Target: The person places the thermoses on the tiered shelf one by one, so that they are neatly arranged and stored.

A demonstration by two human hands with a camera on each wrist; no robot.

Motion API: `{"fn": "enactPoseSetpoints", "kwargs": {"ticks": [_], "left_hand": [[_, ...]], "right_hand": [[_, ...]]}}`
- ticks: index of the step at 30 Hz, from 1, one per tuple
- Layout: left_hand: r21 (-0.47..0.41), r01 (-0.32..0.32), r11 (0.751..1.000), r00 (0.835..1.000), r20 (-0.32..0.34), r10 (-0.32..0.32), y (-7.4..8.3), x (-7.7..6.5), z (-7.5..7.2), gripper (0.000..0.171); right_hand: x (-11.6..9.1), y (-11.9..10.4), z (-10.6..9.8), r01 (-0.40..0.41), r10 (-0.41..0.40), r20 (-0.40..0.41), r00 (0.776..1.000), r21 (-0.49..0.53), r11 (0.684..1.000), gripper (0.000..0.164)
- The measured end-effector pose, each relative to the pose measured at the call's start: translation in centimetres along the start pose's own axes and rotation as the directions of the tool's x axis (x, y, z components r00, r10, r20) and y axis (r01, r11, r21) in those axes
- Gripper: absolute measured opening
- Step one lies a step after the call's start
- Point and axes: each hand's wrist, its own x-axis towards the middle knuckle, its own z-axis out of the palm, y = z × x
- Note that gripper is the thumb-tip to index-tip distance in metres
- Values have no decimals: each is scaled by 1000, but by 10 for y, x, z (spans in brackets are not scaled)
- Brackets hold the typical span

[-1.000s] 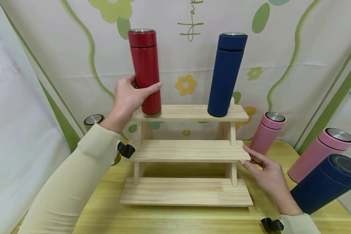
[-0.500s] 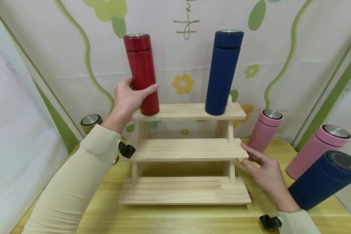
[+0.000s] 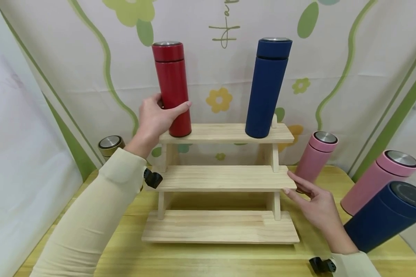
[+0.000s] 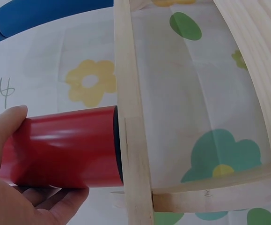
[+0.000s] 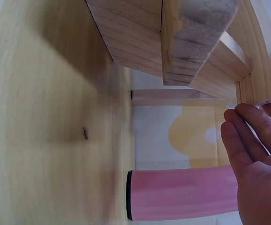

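Note:
My left hand (image 3: 159,117) grips a red thermos flask (image 3: 173,82) round its lower half. The flask stands upright at the left end of the top shelf on a three-tier wooden display stand (image 3: 222,179); in the left wrist view its dark base (image 4: 118,145) is right at the shelf's edge. A blue thermos flask (image 3: 268,88) stands at the right end of that shelf. My right hand (image 3: 313,204) holds the right end of the middle shelf, thumb at the front corner. In the right wrist view, fingers (image 5: 254,129) lie against the shelf's end.
Two pink flasks, one nearer the stand (image 3: 315,157) and one farther right (image 3: 378,181), stand on the wooden table (image 3: 208,261). A dark blue flask (image 3: 384,217) stands beside my right forearm. Behind my left wrist is a gold flask (image 3: 110,146). A patterned curtain (image 3: 218,57) hangs behind.
The red flask's top has come slightly lower and its base has settled at the shelf's left end. My right hand stays on the middle shelf. The whole view shifts slightly.

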Motion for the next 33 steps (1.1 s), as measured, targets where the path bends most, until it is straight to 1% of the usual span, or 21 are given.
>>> {"fn": "enactPoseSetpoints", "kwargs": {"ticks": [5, 9, 12, 16, 20, 28, 33], "left_hand": [[5, -51, 999, 998, -20, 51, -6, -1, 6, 64], [9, -76, 997, 996, -34, 76, -10, -2, 10, 62], [17, -73, 997, 996, -46, 74, -12, -4, 11, 62], [26, -68, 997, 996, -62, 70, -12, -4, 13, 64], [15, -65, 998, 995, -80, 66, -12, -5, 15, 69], [20, -74, 997, 993, -96, 75, -10, -6, 13, 69], [18, -74, 997, 992, -105, 75, -9, -7, 11, 72]], "right_hand": [[-2, 1, -1, -22, 22, -4, 1000, -13, 1000, 54], [-4, 3, 0, -2, 1, -19, 1000, -26, 1000, 53], [-6, 4, 1, 11, -11, -13, 1000, -18, 1000, 53], [-8, 3, 1, -6, 6, 6, 1000, -17, 1000, 54], [-9, 2, -1, -13, 13, 19, 1000, -24, 1000, 55], [-6, 0, -2, -6, 6, 11, 1000, -27, 1000, 56], [-4, -2, -1, 14, -14, 0, 1000, -25, 1000, 54]]}}
